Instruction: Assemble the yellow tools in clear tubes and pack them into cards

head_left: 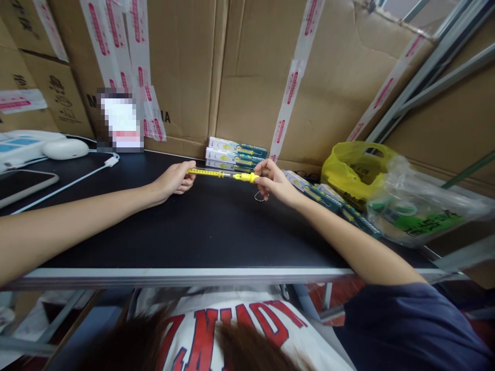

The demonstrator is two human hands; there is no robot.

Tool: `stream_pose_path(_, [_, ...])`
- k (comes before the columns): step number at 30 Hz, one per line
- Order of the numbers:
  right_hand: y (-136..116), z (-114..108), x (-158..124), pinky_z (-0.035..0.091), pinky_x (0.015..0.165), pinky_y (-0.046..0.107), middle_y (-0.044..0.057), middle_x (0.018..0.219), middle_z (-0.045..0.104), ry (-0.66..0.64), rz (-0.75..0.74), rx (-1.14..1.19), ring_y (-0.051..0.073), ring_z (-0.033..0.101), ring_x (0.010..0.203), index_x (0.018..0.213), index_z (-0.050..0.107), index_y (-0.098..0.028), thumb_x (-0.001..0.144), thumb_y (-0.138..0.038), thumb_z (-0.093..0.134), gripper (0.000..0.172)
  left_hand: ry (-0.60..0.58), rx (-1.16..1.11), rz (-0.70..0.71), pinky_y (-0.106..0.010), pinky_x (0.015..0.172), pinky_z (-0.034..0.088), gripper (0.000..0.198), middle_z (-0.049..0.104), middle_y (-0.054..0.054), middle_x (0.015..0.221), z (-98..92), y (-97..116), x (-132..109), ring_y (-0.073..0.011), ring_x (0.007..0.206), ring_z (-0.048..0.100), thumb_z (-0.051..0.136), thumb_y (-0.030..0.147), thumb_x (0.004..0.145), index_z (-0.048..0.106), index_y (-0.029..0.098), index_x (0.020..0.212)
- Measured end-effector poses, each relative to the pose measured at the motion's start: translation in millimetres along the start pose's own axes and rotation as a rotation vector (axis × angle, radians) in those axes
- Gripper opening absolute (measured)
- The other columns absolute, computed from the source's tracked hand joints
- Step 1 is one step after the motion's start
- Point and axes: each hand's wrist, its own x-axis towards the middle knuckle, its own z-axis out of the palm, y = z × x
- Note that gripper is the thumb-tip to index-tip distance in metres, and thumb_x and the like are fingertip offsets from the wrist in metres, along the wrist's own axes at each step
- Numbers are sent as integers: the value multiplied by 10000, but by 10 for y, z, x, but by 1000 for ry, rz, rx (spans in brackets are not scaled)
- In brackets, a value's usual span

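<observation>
Over the middle of the dark table, a slim yellow tube with dark scale marks (209, 173) is held level between my hands. My left hand (176, 180) has its fingers closed round the tube's left end. With thumb and fingers, my right hand (274, 183) pinches the thicker yellow end piece (244, 177). A short grey metal section shows between the marked tube and this end piece. Below my right fingers hangs a thin wire loop (259, 196); where it attaches is hidden.
Narrow printed boxes (234, 154) are stacked behind my hands. More boxes (328, 198) lie to the right, beside a yellow plastic bag (353, 170) and a clear bag (421, 211). A phone (27, 185), white cable (69, 180) and earbud case (65, 148) lie left. Cardboard (247, 93) stands behind.
</observation>
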Motion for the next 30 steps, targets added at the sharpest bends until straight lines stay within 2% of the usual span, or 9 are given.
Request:
stream_pose_path(11, [35, 26, -20, 385, 354, 142, -86, 503, 545, -112, 3, -41, 52, 410, 340, 999, 384, -208, 969, -411, 405, 207, -22, 22, -20, -149, 328, 146, 314, 238, 89, 433, -1, -2, 3, -35, 325, 198, 378, 319, 902, 380, 188, 617])
stream_pose_path(14, [34, 28, -17, 384, 350, 144, -66, 575, 555, -67, 6, -63, 48, 417, 367, 1000, 415, -198, 972, -422, 391, 227, -21, 24, -7, -149, 329, 144, 315, 242, 87, 434, 4, 5, 1, -35, 326, 197, 375, 313, 904, 377, 189, 615])
stream_pose_path(17, [31, 23, -12, 403, 343, 158, -41, 756, 538, -7, -28, -50, 36, 453, 426, 987, 446, -194, 896, -329, 535, 185, -16, 11, 1, -147, 331, 144, 323, 244, 88, 435, -1, 0, 9, -35, 326, 198, 370, 322, 915, 380, 189, 621])
stream_pose_path(21, [17, 21, -14, 431, 360, 168, -41, 824, 504, -35, -62, -14, 20, 451, 437, 980, 445, -201, 822, -216, 584, 211, -15, -12, 2, -142, 328, 146, 337, 246, 89, 435, -18, -17, 20, -35, 323, 200, 364, 335, 927, 387, 188, 626])
stream_pose_path(30, [-14, 24, -42, 401, 372, 154, -88, 536, 547, -98, -35, -49, 54, 416, 361, 1039, 415, -197, 942, -327, 451, 166, -10, -7, -19, -138, 321, 147, 341, 243, 89, 431, -6, -4, 2, -33, 317, 198, 374, 329, 923, 385, 184, 615])
